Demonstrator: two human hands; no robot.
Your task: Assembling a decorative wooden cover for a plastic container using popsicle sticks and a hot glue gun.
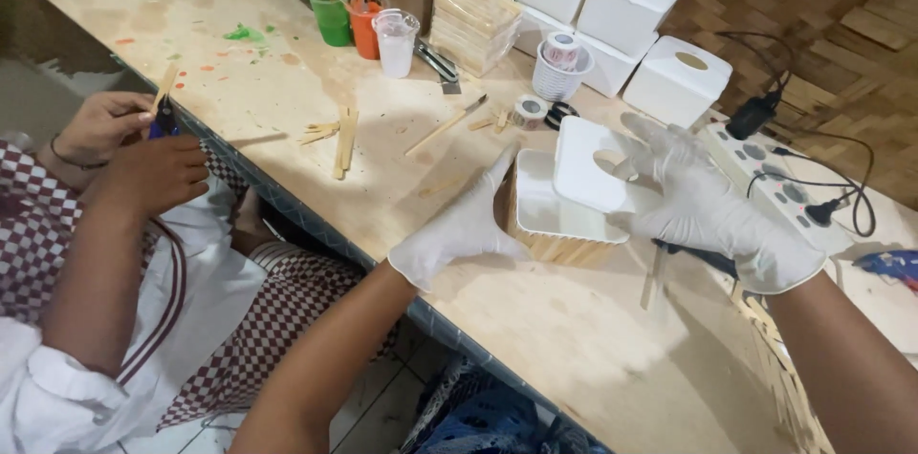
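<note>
Here, near the front edge of the tabletop [287, 100], the gloved left hand [457, 227] has its fingers pressed flat against the 9 o'clock side of the stick-clad box [555, 229], gripping it. The gloved right hand [703, 205], at 3 o'clock, pinches the white lid [585, 167] tilted over the opening. Box and lid look light, rigid, somewhat brittle; the side walls seem the safest hold. Farther, at 12 o'clock, stand white boxes [626, 0]; at 9 o'clock, a co-worker's hands [134, 143].

White box [564, 210] — stick-clad, lid [588, 162] ajar.
</note>
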